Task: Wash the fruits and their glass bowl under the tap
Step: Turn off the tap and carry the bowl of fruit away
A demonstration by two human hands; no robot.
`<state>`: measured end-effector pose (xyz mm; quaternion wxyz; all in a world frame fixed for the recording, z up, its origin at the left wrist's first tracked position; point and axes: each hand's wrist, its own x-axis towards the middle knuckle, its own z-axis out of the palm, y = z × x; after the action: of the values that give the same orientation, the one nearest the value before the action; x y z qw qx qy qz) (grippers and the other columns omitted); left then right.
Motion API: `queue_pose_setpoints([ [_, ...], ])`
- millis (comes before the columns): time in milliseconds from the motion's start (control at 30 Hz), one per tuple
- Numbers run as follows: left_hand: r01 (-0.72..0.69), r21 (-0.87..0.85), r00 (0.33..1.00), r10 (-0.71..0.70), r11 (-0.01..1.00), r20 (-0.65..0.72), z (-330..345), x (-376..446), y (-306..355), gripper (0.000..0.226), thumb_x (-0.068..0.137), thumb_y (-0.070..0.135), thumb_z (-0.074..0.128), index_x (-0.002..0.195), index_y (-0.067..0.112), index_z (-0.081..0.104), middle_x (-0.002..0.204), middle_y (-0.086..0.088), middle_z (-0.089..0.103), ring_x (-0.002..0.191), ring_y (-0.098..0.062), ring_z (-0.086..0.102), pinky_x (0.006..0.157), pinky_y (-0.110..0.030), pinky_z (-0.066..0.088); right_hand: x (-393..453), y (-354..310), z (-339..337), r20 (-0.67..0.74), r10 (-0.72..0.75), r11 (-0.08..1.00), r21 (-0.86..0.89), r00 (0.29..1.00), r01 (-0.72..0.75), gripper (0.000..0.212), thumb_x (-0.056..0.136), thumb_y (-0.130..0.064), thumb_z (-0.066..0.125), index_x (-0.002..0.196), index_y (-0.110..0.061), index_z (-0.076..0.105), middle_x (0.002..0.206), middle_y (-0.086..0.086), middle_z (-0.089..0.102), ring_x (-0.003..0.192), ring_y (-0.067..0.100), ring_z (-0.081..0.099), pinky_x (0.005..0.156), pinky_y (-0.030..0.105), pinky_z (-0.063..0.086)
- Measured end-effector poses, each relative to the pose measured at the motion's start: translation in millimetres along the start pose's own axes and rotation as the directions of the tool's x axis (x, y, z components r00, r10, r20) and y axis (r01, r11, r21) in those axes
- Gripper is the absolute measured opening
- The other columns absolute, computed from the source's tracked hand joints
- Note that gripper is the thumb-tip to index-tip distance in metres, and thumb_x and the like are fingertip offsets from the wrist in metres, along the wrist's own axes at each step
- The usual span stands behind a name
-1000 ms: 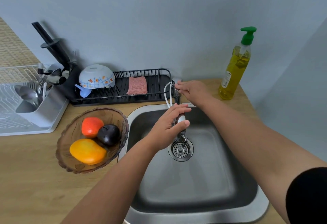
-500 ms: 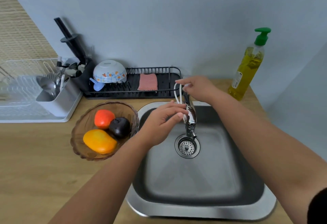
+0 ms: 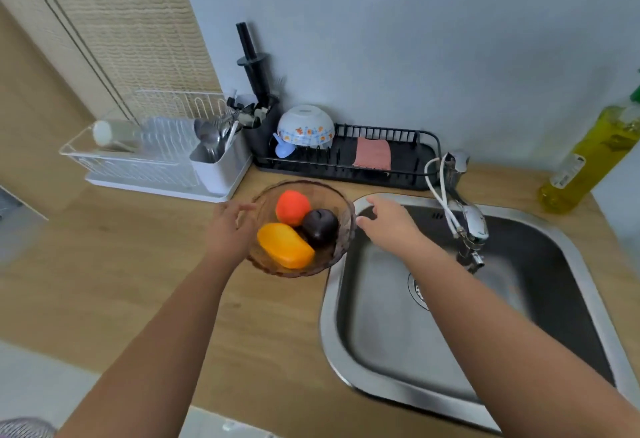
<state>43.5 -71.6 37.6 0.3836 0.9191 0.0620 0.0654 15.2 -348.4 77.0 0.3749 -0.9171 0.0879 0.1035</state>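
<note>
Open hands, left (image 3: 227, 230) and right (image 3: 389, 226), flanking the glass bowl (image 3: 341, 230) of fruits (image 3: 298, 230).

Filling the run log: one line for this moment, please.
stage: reaching for glass bowl | left hand: open, at left rim | right hand: open, at right rim | fruits: in bowl | tap: unattended

Your glass bowl (image 3: 341, 216) is a brownish, see-through dish with a scalloped rim, sitting upright on the wooden counter just left of the sink's rim. It holds 3 fruits. The round orange-red fruit (image 3: 292, 207) lies at the back, the dark purple fruit (image 3: 320, 226) sits at the right, touching it, and the long yellow-orange mango (image 3: 285, 245) lies slantwise across the front, touching the purple one. The tap (image 3: 472, 221) reaches out over the basin, well right of the bowl.
</note>
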Motion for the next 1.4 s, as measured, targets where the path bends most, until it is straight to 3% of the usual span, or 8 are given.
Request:
queue_pose_setpoints([
  [133, 0.150, -0.059, 0.989, -0.150, 0.987, 0.010, 4.7, 2.1, -24.3, 0.035, 0.098, 0.021, 0.052, 0.132, 0.013, 0.057, 0.134, -0.011, 0.049, 0.091, -0.018, 0.057, 0.081, -0.029, 0.042, 15.8, 13.8, 39.6, 0.057, 0.177, 0.926, 0.329, 0.983, -0.186, 0.060, 0.096, -0.027, 0.053, 0.150, -0.022, 0.029, 0.143, 0.004, 0.048, 0.109, 0.026, 0.060, 0.086, 0.036, 0.053],
  [233, 0.223, -0.150, 0.973, -0.212, 0.963, 0.089, 6.9, 9.7, -32.9, 0.043, 0.101, 0.021, 0.046, 0.143, 0.011, 0.049, 0.139, -0.012, 0.053, 0.113, -0.023, 0.057, 0.096, -0.033, 0.043, 17.4, 11.9, 60.3, 0.035, 0.203, 0.848, 0.493, 0.979, -0.194, 0.049, 0.099, -0.014, 0.045, 0.146, -0.024, 0.039, 0.125, 0.005, 0.061, 0.078, 0.019, 0.060, 0.053, 0.021, 0.048],
  [300, 0.227, -0.184, 0.969, -0.203, 0.956, 0.138, 7.1, 13.1, -37.0, 0.043, 0.103, 0.019, 0.042, 0.145, 0.011, 0.047, 0.142, -0.011, 0.055, 0.127, -0.026, 0.053, 0.105, -0.035, 0.041, 16.0, 8.1, 69.7, -0.002, 0.215, 0.809, 0.561, 0.977, -0.177, 0.049, 0.099, -0.008, 0.041, 0.145, -0.024, 0.040, 0.120, 0.004, 0.064, 0.070, 0.016, 0.056, 0.046, 0.020, 0.044],
  [500, 0.210, -0.272, 0.972, -0.171, 0.939, 0.161, -9.1, 14.7, -49.8, 0.037, 0.103, 0.012, 0.040, 0.136, 0.011, 0.057, 0.114, -0.004, 0.066, 0.107, -0.021, 0.060, 0.091, -0.033, 0.047, 0.1, -9.3, 82.3, -0.059, 0.173, 0.795, 0.597, 0.983, -0.104, 0.049, 0.099, -0.003, 0.042, 0.143, -0.022, 0.042, 0.101, -0.007, 0.065, 0.074, 0.013, 0.059, 0.054, 0.025, 0.048],
  [833, 0.168, -0.373, 0.986, -0.156, 0.913, 0.063, -80.9, 16.3, -95.1, 0.033, 0.102, 0.013, 0.046, 0.130, 0.018, 0.061, 0.103, 0.004, 0.071, 0.095, -0.016, 0.066, 0.090, -0.039, 0.054, -16.0, -65.3, 107.0, -0.064, 0.039, 0.764, 0.645, 0.997, 0.012, 0.048, 0.096, -0.003, 0.046, 0.137, -0.027, 0.052, 0.097, 0.003, 0.071, 0.069, 0.016, 0.058, 0.056, 0.025, 0.051],
  [1067, 0.082, -0.504, 0.991, -0.126, 0.860, -0.054, -148.1, 28.2, -101.6, 0.030, 0.100, 0.011, 0.051, 0.113, 0.032, 0.067, 0.092, 0.006, 0.074, 0.076, -0.004, 0.067, 0.074, -0.026, 0.053, -7.6, -124.2, 105.5, -0.088, -0.092, 0.713, 0.689, 0.992, 0.127, 0.043, 0.098, -0.006, 0.046, 0.127, -0.035, 0.059, 0.088, -0.001, 0.070, 0.061, 0.009, 0.055, 0.059, 0.029, 0.049],
  [1267, 0.045, -0.617, 0.973, -0.175, 0.786, -0.153, -203.2, 68.3, -98.6, 0.028, 0.097, 0.012, 0.053, 0.100, 0.032, 0.072, 0.096, 0.003, 0.076, 0.087, -0.011, 0.072, 0.076, -0.028, 0.056, 36.6, -192.5, 108.6, -0.075, -0.164, 0.683, 0.710, 0.984, 0.168, 0.037, 0.096, -0.013, 0.051, 0.127, -0.031, 0.061, 0.092, 0.001, 0.072, 0.069, 0.015, 0.057, 0.066, 0.033, 0.053],
  [1400, 0.025, -0.630, 0.971, -0.168, 0.776, -0.170, -234.7, 114.7, -93.3, 0.032, 0.097, 0.007, 0.051, 0.087, 0.029, 0.072, 0.078, 0.006, 0.075, 0.072, -0.010, 0.069, 0.062, -0.021, 0.055, 78.3, -246.7, 110.1, -0.041, -0.192, 0.675, 0.719, 0.980, 0.162, 0.040, 0.095, -0.007, 0.048, 0.080, -0.035, 0.073, 0.092, 0.006, 0.070, 0.063, 0.015, 0.054, 0.065, 0.033, 0.050],
])
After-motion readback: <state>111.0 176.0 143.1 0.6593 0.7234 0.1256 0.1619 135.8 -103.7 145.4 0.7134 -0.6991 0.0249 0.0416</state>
